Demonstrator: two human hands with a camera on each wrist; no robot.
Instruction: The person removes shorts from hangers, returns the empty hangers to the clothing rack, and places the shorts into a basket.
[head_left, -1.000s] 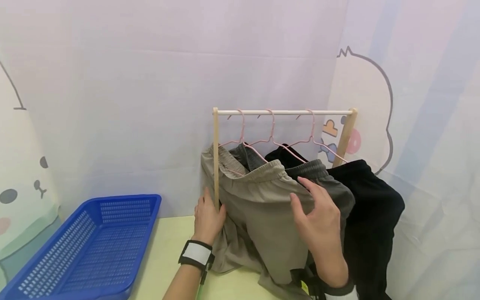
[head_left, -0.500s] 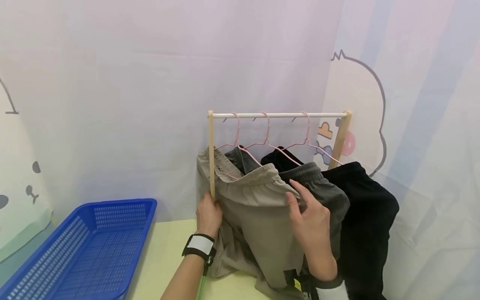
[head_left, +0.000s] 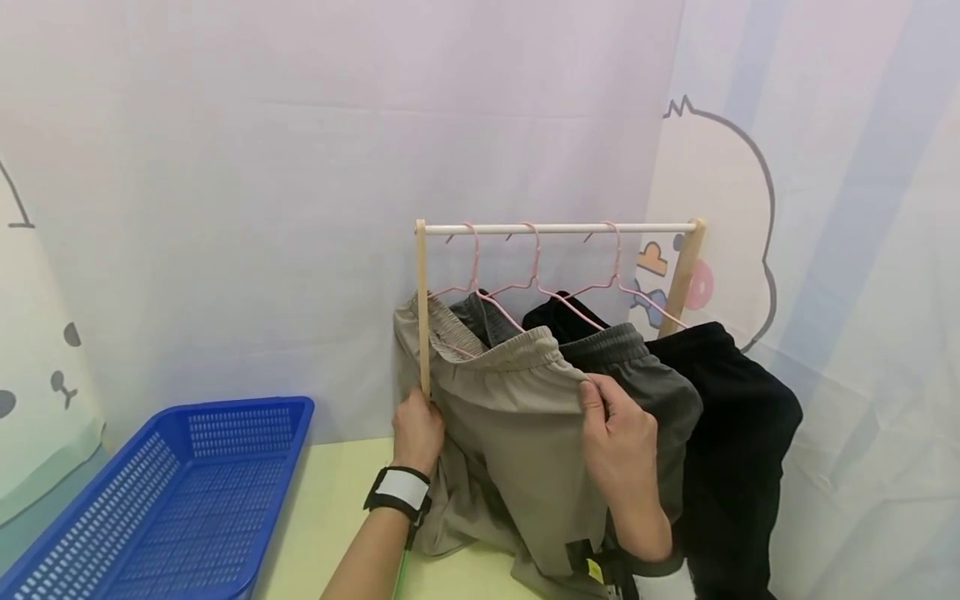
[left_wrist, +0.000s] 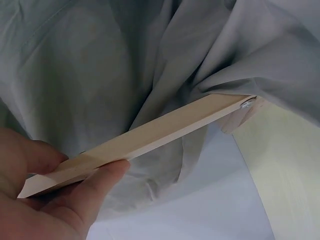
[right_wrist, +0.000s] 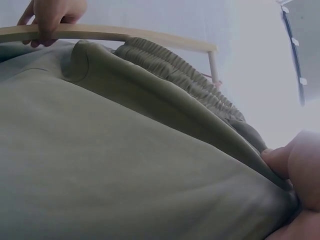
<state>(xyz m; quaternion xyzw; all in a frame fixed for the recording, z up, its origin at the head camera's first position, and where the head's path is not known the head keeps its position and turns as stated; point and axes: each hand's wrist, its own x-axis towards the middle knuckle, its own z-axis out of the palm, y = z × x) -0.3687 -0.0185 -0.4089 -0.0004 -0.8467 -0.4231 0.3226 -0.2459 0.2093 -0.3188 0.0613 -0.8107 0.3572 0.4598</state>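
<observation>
My left hand (head_left: 418,435) grips the wooden upright (head_left: 423,333) at the near end of a small clothes rack; in the left wrist view thumb and fingers close around that flat post (left_wrist: 155,130). With thumb and fingers, my right hand (head_left: 621,446) pinches the khaki pants (head_left: 517,442) just below their elastic waistband (head_left: 532,348). A fold of the cloth is drawn taut toward that hand in the right wrist view. The pants hang on a pink hanger (head_left: 475,258) hooked over the white rail (head_left: 570,228).
Dark grey pants (head_left: 637,354) and black pants (head_left: 738,417) hang behind on pink hangers. A blue plastic basket (head_left: 288,492) stands on the pale yellow table (head_left: 337,500) at the left. Printed cloth walls (head_left: 262,208) enclose the back and sides.
My left hand has closed around the rack's upright and sits slightly lower. My right hand, spread open earlier, now pinches the khaki pants. The head view has shifted slightly.
</observation>
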